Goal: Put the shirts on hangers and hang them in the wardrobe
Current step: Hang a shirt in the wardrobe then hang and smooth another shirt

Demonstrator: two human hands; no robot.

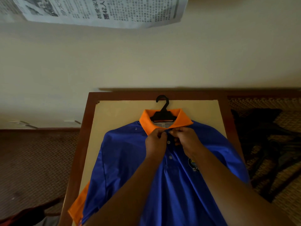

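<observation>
At the far left a brown patterned carpet (32, 160) runs beside the table (84, 128), whose pale top carries the blue shirt (130, 160) laid flat, front up. One orange-cuffed sleeve (79, 204) hangs off the table's near left corner. The shirt's long axis runs from the person toward the wall, collar at the far end.

The left hand (155, 141) sits just left of the placket, fingers curled in a pinching grip on the cloth at the top button. Directly beyond both hands, the black hanger (162, 115) lies inside the orange collar (182, 121), its hook (162, 99) poking out past the neckline toward the wall. Two lower buttons (168, 142) show on the placket between the wrists.

The right hand (185, 139) mirrors the left, its grip closed on the other placket edge; the fingertips of both hands nearly meet at the collar base. It looks like the top button is being fastened so the shirt keeps to the hanger.

The hook lies straight ahead of both hands along the shirt's axis, about as near to one as to the other, so either could reach it to lift. To the right, dark cloth (260, 136) lies on a woven surface. No wardrobe is in view.
</observation>
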